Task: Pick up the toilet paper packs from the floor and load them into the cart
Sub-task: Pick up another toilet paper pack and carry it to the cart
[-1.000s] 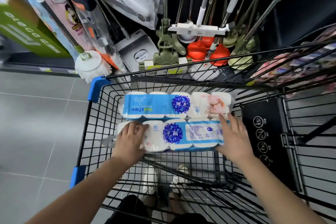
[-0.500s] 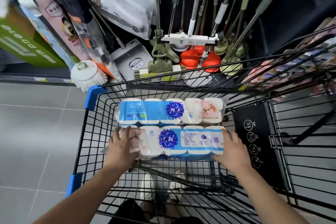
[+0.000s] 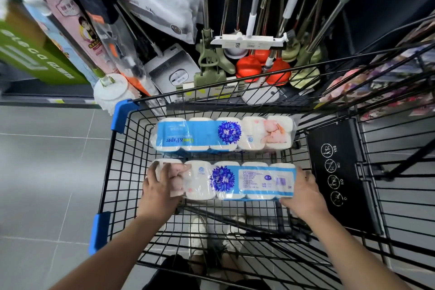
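The left hand (image 3: 160,193) has its fingers (image 3: 164,170) curled over the left end of the near toilet paper pack (image 3: 235,181). The right hand (image 3: 304,192) cups the opposite end, fingers tucked under the lower corner. Both are gripping it.

Between the fingers the pack is a clear-wrapped row of white rolls, five across. It has a blue band, a dark blue flower badge in the middle, a printed label panel toward the right fingers and pink artwork under the left ones. Its long axis runs straight from hand to hand, crosswise in the cart (image 3: 122,172). Whether it sits on the wire bottom or hangs just above it, I cannot tell.

Just beyond the fingers, across a narrow gap, lies the far toilet paper pack (image 3: 223,134). It is parallel to the near one, with its pink end on the right-hand side and its lettering upside down.

Left of the left fingers a little room remains before the wire side wall. Right of the right fingers the black seat flap (image 3: 339,172) stands near. On the near side of the fingers the basket is open wire, with white shoes (image 3: 197,235) showing through.

Past the cart's front rim stand orange plungers (image 3: 249,68) and mop handles (image 3: 292,4). Grey floor tiles (image 3: 47,172) spread away to the left.
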